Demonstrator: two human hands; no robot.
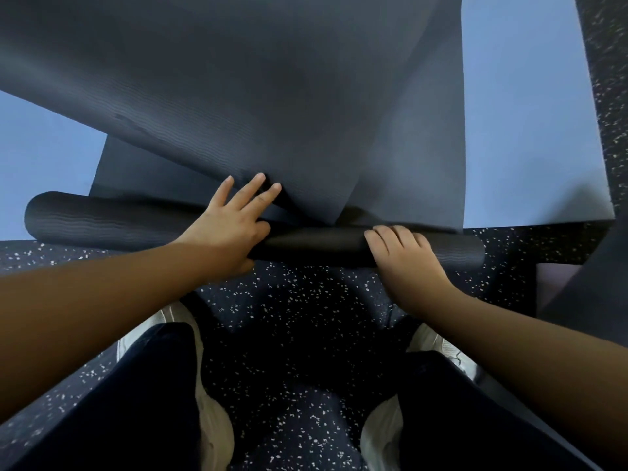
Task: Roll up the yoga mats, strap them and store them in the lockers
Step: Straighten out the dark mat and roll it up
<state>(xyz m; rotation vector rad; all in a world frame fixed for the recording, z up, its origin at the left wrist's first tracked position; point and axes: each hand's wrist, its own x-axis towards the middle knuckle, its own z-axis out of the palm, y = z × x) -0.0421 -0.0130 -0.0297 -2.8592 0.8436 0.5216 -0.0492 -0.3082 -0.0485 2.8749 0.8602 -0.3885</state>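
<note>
A dark grey yoga mat [272, 96] lies across the speckled rubber floor [299, 317], its near end wound into a tight roll [316, 244] just in front of the person's knees. The rest of the mat runs away from the roll, and part of it lifts off the floor in a loose fold. Another rolled section [98, 219] shows to the left, partly tucked under the lifted sheet — whether it belongs to the same mat cannot be told.

The left hand [231, 222] lies flat, fingers spread and straight, palm on the roll and fingertips pressing the mat sheet just beyond it. The right hand [404, 253] sits on the right part of the roll with its fingers curled over the top, gripping it.

Pale blue flooring [523, 113] shows on both sides of the mat. Below the hands are dark trousers [136, 402] and white shoes [212, 433] — the person crouches over the roll.
</note>
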